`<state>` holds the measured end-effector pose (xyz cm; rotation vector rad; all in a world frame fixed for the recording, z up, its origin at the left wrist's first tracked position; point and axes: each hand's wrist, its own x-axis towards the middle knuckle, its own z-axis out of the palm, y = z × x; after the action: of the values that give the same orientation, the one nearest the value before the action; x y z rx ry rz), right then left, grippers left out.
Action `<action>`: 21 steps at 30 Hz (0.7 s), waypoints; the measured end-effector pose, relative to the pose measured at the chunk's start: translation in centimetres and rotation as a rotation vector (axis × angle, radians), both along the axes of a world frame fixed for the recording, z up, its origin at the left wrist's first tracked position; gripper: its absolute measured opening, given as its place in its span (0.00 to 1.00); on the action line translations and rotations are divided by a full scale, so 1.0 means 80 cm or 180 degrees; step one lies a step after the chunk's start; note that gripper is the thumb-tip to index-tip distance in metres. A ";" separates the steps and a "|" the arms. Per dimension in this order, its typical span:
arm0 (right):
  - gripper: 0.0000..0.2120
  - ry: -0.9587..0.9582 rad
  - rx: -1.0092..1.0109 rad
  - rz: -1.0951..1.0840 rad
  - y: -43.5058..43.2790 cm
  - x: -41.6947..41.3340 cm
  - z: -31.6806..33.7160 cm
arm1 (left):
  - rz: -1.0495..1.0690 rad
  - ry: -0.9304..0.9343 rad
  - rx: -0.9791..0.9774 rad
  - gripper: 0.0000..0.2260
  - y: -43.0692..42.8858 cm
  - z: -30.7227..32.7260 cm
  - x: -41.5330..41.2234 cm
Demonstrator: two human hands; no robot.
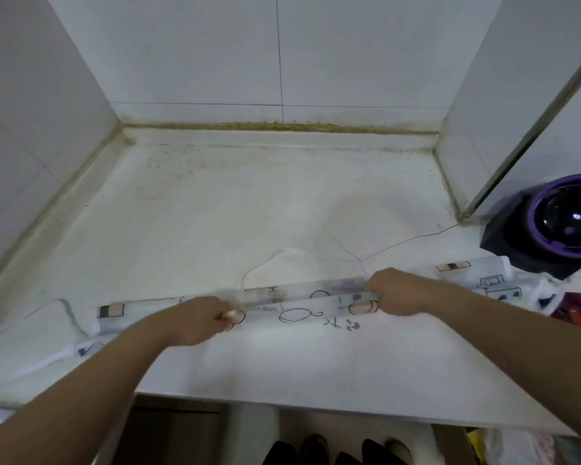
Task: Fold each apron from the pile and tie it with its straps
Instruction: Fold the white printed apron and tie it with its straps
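A translucent white apron (302,350) with drawn figures and writing lies spread over the white countertop (215,203), its near part hanging past the front edge. Its far edge is folded into a long narrow band (302,297). My left hand (195,318) pinches that band left of the middle. My right hand (396,292) grips the band farther right, fingers curled over it. A thin white strap (275,258) loops on the counter just behind the band, and another strap (57,355) trails off at the left end.
White tiled walls enclose the counter at the back and both sides. A black box with a purple-rimmed dark dome (560,219) stands at the right. A red and white bundle (577,310) lies at the right edge. Shoes (332,451) sit on the floor below.
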<state>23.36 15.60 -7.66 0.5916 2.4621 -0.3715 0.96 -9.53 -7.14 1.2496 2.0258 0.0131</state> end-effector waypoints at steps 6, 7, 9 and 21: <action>0.11 -0.0244 -0.0179 -0.0027 0.028 -0.019 -0.003 | 0.0389 0.0370 -0.0544 0.17 -0.003 -0.014 -0.063; 0.12 -0.0218 -0.0091 0.0047 0.030 -0.019 -0.007 | 0.0376 0.0495 -0.0567 0.18 -0.002 -0.018 -0.066; 0.12 -0.0138 -0.0067 -0.0031 0.032 -0.018 -0.007 | 0.0392 0.0720 -0.0582 0.20 -0.002 -0.025 -0.069; 0.14 -0.0143 -0.0177 -0.0498 0.029 -0.022 -0.006 | 0.0981 0.2853 0.1684 0.09 -0.013 -0.047 -0.025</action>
<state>21.62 17.91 -8.11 0.7631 2.3615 -0.4816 -1.04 -10.55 -10.90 1.3752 3.1344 0.1727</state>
